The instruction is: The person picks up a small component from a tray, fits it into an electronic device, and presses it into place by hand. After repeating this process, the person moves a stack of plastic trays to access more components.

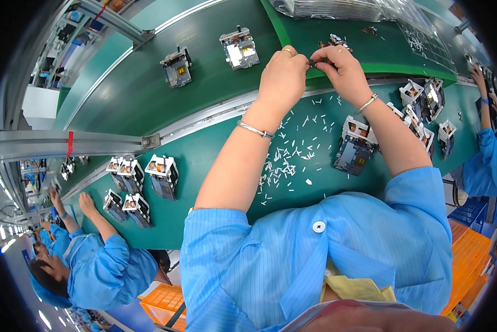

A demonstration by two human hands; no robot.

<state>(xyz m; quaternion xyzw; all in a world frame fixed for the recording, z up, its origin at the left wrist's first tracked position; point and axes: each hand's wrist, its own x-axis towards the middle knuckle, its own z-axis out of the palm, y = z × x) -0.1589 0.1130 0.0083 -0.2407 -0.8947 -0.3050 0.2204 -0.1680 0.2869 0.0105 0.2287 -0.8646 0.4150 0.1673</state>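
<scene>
Over the green-edged tray, my left hand (285, 73) and my right hand (343, 71) meet fingertip to fingertip. Both are closed in a pinch on a small dark part (313, 63), mostly covered by the fingers and too small to name exactly. Just beyond it lies a little pile of small copper and white parts (335, 42). Below my right wrist, a circuit board assembly with a white frame (354, 149) rests on the green bench. Many thin white strips (284, 163) are scattered between my forearms.
On the belt at the far left stand two board assemblies (176, 69) (239, 48). More assemblies sit on the bench at left (162, 174) and right (420, 102). Clear plastic packaging (337, 8) lies at the back. A metal rail (204, 113) divides bench from belt. Co-workers sit on both sides.
</scene>
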